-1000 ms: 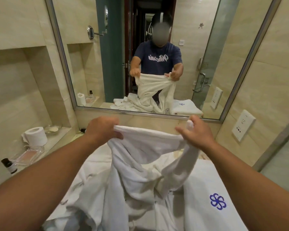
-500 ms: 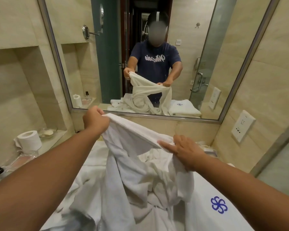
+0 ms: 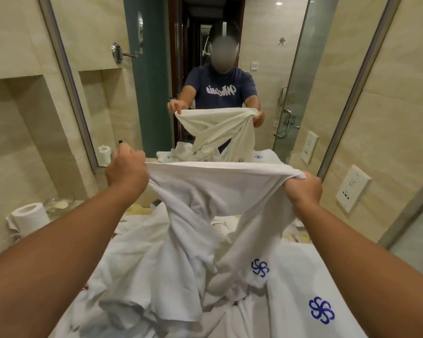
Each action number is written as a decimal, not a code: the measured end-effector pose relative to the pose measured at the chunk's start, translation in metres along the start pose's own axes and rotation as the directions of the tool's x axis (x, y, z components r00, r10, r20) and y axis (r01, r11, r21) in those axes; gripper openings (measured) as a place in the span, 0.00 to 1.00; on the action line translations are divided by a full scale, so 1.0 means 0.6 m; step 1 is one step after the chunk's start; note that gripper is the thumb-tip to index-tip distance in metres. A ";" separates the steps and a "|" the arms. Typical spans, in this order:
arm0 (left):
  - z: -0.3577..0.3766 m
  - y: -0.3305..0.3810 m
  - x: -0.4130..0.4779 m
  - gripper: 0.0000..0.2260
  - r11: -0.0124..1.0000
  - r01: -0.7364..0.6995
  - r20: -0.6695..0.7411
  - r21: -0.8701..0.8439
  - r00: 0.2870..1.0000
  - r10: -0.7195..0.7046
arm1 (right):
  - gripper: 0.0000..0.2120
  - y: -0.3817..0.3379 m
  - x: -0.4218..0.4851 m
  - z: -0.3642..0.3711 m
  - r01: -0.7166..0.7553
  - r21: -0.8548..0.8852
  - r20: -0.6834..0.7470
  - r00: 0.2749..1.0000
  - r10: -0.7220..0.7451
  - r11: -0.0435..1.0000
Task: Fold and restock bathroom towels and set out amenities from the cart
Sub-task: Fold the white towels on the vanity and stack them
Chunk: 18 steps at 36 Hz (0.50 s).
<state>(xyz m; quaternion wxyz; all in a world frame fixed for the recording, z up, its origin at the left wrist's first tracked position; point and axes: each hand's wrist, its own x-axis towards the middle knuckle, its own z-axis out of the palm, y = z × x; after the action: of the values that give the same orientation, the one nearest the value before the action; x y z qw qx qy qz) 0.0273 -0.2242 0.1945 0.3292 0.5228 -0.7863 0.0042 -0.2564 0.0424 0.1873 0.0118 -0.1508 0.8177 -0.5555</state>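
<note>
Left hand [image 3: 126,172]: fingers curled tight round top-left corner of white towel [image 3: 217,189]. Right hand [image 3: 303,191]: fingers bunched round top-right corner. Top edge taut between both sets of fingers; rest hangs twisted below them onto heap of loose towels [image 3: 137,269]. Folded logo towel [image 3: 322,311] below right fingers. Toilet roll [image 3: 29,215] left of left fingers.

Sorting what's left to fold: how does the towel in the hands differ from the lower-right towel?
The held towel hangs stretched between the left hand and right hand; the lower-right towel lies flat. The held towel is twisted and wrinkled; the lower-right towel is smooth. Both are white.
</note>
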 end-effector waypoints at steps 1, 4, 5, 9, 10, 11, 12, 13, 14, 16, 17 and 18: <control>-0.002 0.008 0.003 0.04 0.999 0.032 0.021 -0.026 0.999 -0.031 | 0.08 -0.003 0.002 0.003 -0.043 0.035 -0.004 0.999 0.043 0.998; -0.012 0.040 0.008 0.07 0.959 0.178 0.027 -0.220 0.984 -0.176 | 0.07 -0.015 0.001 0.007 -0.182 0.241 -0.010 0.982 0.190 0.953; -0.023 0.056 0.009 0.08 0.910 0.236 0.005 -0.341 0.968 -0.249 | 0.04 -0.023 0.002 0.008 -0.230 0.326 0.005 0.970 0.242 0.917; -0.072 0.117 0.030 0.14 0.634 0.233 -0.110 -0.737 0.885 -0.453 | 0.08 -0.075 0.005 0.009 -0.390 0.610 0.132 0.908 0.397 0.690; -0.081 0.126 0.032 0.13 0.623 0.156 -0.144 -0.767 0.903 -0.404 | 0.12 -0.081 0.012 0.009 -0.430 0.642 0.176 0.888 0.425 0.634; -0.087 0.131 0.031 0.12 0.643 0.048 -0.189 -0.765 0.937 -0.295 | 0.14 -0.080 0.023 0.009 -0.462 0.660 0.216 0.871 0.441 0.592; -0.090 0.130 0.024 0.11 0.694 -0.074 -0.231 -0.716 0.963 -0.137 | 0.14 -0.077 0.030 0.009 -0.479 0.673 0.248 0.864 0.438 0.564; -0.087 0.124 0.017 0.17 0.759 -0.180 -0.234 -0.625 0.971 0.038 | 0.15 -0.070 0.038 0.008 -0.487 0.683 0.275 0.862 0.426 0.544; -0.082 0.114 0.011 0.26 0.815 -0.274 -0.186 -0.510 0.961 0.206 | 0.16 -0.062 0.041 0.008 -0.495 0.682 0.294 0.859 0.418 0.538; -0.064 0.091 -0.002 0.40 0.873 -0.398 0.012 -0.282 0.908 0.418 | 0.18 -0.047 0.042 0.006 -0.521 0.661 0.315 0.846 0.431 0.540; -0.052 0.079 -0.009 0.42 0.884 -0.427 0.106 -0.190 0.886 0.451 | 0.19 -0.039 0.041 0.005 -0.542 0.646 0.335 0.834 0.438 0.538; -0.037 0.067 -0.016 0.41 0.893 -0.436 0.177 -0.113 0.875 0.450 | 0.19 -0.032 0.040 0.006 -0.563 0.632 0.360 0.822 0.442 0.532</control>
<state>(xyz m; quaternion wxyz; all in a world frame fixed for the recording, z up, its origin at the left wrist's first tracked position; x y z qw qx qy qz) 0.0077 -0.1903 0.2203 0.2576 0.3150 -0.9135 0.0002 -0.2741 0.0266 0.2068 0.2930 0.0653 0.5397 -0.7866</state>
